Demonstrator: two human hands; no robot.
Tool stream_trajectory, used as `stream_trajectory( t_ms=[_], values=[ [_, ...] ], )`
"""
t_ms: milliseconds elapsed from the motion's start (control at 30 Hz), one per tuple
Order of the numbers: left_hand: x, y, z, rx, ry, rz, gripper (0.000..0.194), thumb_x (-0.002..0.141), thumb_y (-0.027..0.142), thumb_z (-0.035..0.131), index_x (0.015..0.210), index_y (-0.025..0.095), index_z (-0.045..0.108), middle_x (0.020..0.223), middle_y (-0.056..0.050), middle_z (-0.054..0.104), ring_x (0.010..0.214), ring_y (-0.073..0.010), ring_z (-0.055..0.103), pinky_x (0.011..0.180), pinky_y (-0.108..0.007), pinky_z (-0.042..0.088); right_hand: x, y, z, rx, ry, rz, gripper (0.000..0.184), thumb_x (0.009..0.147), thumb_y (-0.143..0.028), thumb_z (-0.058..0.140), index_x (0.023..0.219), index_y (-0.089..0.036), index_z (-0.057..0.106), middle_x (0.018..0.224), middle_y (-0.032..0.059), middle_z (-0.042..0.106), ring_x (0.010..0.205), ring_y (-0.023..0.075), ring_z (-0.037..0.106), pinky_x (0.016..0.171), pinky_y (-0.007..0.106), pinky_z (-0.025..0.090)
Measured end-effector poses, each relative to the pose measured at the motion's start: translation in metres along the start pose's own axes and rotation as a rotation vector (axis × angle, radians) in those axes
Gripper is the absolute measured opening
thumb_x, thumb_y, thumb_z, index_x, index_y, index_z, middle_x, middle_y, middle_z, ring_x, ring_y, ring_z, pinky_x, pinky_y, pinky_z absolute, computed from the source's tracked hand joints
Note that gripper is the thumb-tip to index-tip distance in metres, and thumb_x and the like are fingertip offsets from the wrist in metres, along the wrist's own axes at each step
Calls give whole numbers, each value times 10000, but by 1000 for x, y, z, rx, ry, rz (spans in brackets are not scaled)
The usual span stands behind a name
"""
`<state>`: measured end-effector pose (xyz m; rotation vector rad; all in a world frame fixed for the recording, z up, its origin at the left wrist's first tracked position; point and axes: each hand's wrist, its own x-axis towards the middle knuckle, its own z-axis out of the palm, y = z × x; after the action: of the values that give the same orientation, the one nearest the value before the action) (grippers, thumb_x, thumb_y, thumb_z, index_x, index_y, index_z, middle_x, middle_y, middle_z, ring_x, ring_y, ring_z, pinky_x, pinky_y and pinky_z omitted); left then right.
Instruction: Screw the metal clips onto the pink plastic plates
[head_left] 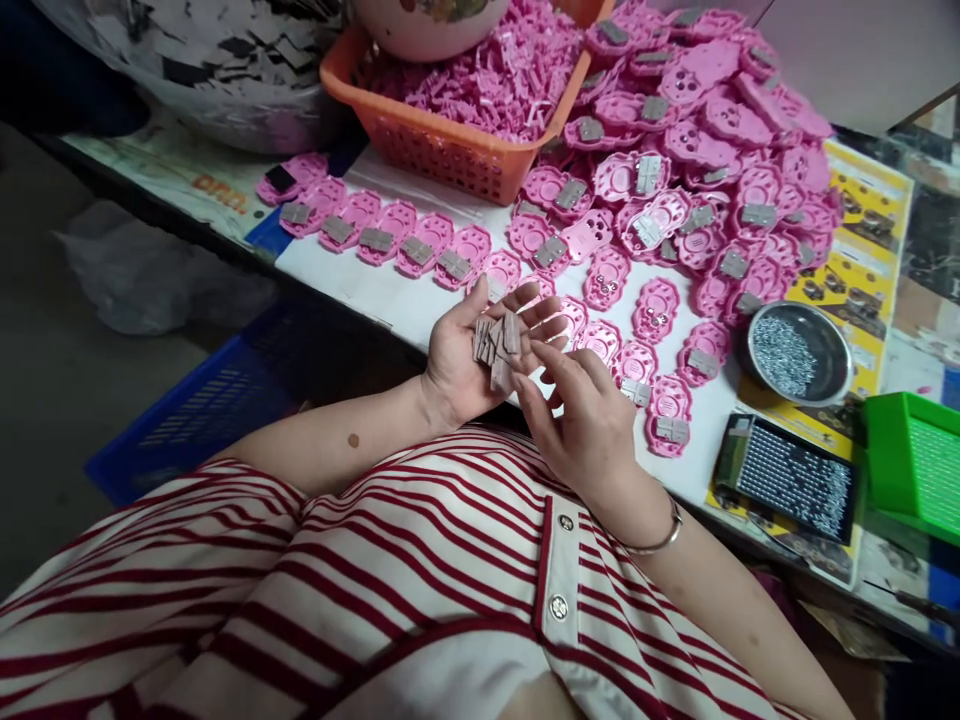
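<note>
My left hand is palm up near the table edge, fingers partly spread, holding a small pile of thin grey rectangular plates. Over that palm, my right hand has its thumb and forefinger at the edge of the pile, pinching at a plate; the exact contact is hard to see. Just beyond both hands runs a curved row of pink plastic shells. Grey plates lie on many of these shells, and a dark piece is on the leftmost one. Some shells behind my fingers are partly hidden.
A large heap of pink shells fills the back right. Beside it stands an orange basket of small pink parts. To the right are a metal bowl of screws, a black screw tray and a green tray. A blue crate sits below left.
</note>
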<state>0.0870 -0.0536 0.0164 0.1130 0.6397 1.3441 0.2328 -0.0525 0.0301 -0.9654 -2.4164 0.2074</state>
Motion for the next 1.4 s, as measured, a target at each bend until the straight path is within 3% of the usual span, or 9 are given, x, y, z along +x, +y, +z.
stream_trajectory(
  t_ms=[167,367,533,767,900,1000,1133,1233,1400],
  values=[
    [-2,-8,-2,43,-117,-123,431,939,563,465,1079,199,648,1162,-89,702,1144,-244,653,917,-349,542,3,0,3,-215,-160,75,415,958,-415,449,1244,-148,587,1079,127,694,741,177,669,513,292,423],
    [-4,-10,-10,-64,-195,-167,321,930,347,454,1136,188,642,1233,-94,682,1221,-229,616,984,-347,513,-1,1,0,-249,-182,26,357,980,-374,407,1139,-156,641,942,80,704,686,142,631,507,284,349],
    [-3,-12,-15,-138,-227,-165,391,810,193,498,1177,172,632,1210,-98,693,1187,-223,638,969,-341,521,-6,-1,-5,-261,-242,41,334,979,-364,407,1085,-162,652,892,83,684,673,121,572,494,290,251],
    [-2,-12,-18,-166,-137,-317,284,858,164,497,1078,127,673,992,-110,737,785,-181,718,663,-280,579,-7,7,-3,-284,-150,78,298,971,-321,424,927,-164,673,774,53,639,598,100,494,502,266,244],
    [-1,-13,-21,-124,-50,-442,254,931,195,463,971,83,688,766,-76,702,648,-166,693,634,-321,618,-10,8,-7,-302,-108,26,248,958,-320,483,976,-188,691,757,27,640,604,90,518,500,244,271],
    [0,-12,-22,-21,9,-528,257,946,224,474,941,86,690,745,-72,685,578,-158,670,466,-251,572,-13,13,-18,-310,-55,-25,207,923,-293,567,1069,-220,694,782,9,660,592,73,545,477,223,312],
    [1,-9,-22,44,26,-526,211,915,214,526,935,85,692,673,-39,609,423,-79,504,300,-135,359,-8,53,-39,-356,157,0,164,887,-279,629,1004,-222,728,869,43,696,692,92,612,567,203,447],
    [1,-6,-24,35,4,-514,219,910,187,502,923,77,691,650,-26,562,413,-67,455,294,-125,328,-1,102,-47,-533,4,180,299,952,-357,479,1025,-205,726,927,94,711,815,166,639,660,289,460],
    [0,-5,-26,21,10,-489,225,905,165,485,913,77,691,649,-26,565,401,-67,453,284,-124,324,7,154,-39,-577,-174,214,373,961,-300,379,994,-187,733,950,129,712,806,200,575,657,350,346]
  ],
)
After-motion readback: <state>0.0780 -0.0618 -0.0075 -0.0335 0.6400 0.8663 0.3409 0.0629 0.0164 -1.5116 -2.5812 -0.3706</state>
